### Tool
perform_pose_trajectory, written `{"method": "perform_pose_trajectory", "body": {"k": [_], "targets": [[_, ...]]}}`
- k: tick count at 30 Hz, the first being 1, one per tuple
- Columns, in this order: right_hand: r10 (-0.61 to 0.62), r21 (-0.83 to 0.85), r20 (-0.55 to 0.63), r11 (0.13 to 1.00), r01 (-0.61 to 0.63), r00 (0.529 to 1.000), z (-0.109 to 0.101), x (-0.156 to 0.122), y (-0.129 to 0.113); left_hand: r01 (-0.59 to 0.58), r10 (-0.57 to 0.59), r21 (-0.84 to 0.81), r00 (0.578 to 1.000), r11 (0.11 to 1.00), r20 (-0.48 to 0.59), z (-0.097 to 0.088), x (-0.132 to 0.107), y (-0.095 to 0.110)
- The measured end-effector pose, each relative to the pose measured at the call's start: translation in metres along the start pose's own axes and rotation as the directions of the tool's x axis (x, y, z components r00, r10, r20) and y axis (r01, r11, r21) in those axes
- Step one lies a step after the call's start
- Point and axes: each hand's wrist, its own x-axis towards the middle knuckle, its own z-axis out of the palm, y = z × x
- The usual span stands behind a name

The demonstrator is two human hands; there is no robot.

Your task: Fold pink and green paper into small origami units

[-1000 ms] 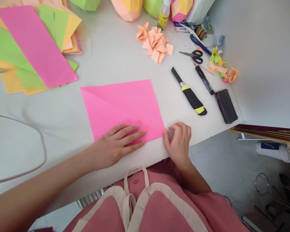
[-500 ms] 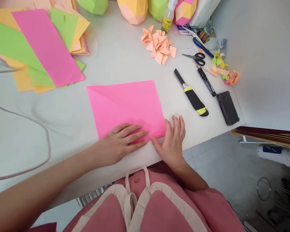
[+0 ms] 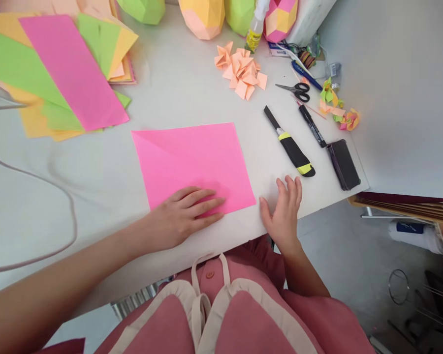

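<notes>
1. Your right hand's fingers (image 3: 290, 191) are curled a little, the thumb (image 3: 265, 211) well apart from them, and they grip nothing.
2. Your left hand (image 3: 175, 219) is pressed down with its fingers slightly spread on the near edge of the pink paper sheet (image 3: 195, 157), pinching nothing; it has stayed put.
3. What has changed is your right hand (image 3: 282, 211): half a second ago it was at the sheet's near right corner, where the edge looked turned up. Now it is just right of the paper, apart from it.
4. That corner now lies bare and looks flat, so your left hand alone seems to steady the sheet; I can't make out a crease along that edge.
5. The sheet is on the tabletop (image 3: 170, 83), in front of you and close to its near edge.
6. Farther out, the black-and-yellow utility knife (image 3: 292, 150) lies beyond your right hand, untouched, with the scissors (image 3: 301, 91) past it.
</notes>
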Motion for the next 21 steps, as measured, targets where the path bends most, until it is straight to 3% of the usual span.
{"method": "perform_pose_trajectory", "body": {"k": [3,5,7,9,13,18,21], "targets": [[-0.155,0.184,-0.165,0.965,0.185,0.974,0.003,0.0,-0.002,-0.015,0.016,0.01,0.999,1.0,-0.028,0.0,0.005,-0.001],[-0.341,0.301,-0.093,0.886,0.353,0.935,0.006,0.005,-0.011,-0.029,0.03,0.018,0.998,0.999,-0.06,0.0,0.009,-0.002],[-0.465,0.345,0.08,0.842,0.414,0.881,0.008,0.013,-0.023,-0.017,0.02,0.024,0.994,1.0,-0.106,-0.002,0.01,-0.002],[-0.445,0.298,0.218,0.878,0.375,0.869,0.01,0.021,-0.032,0.047,-0.041,0.034,0.988,0.998,-0.152,-0.004,0.008,-0.002],[-0.37,0.204,0.345,0.926,0.316,0.862,0.007,0.031,-0.04,0.203,-0.191,0.058,0.967,0.977,-0.166,-0.012,-0.007,-0.004],[-0.329,0.089,0.467,0.941,0.326,0.821,0.0,0.035,-0.052,0.22,-0.21,0.074,0.971,0.973,-0.117,-0.016,-0.022,-0.009],[-0.333,0.064,0.556,0.931,0.36,0.762,0.0,0.038,-0.07,0.215,-0.205,0.081,0.972,0.973,-0.119,-0.015,-0.022,-0.01]]}}
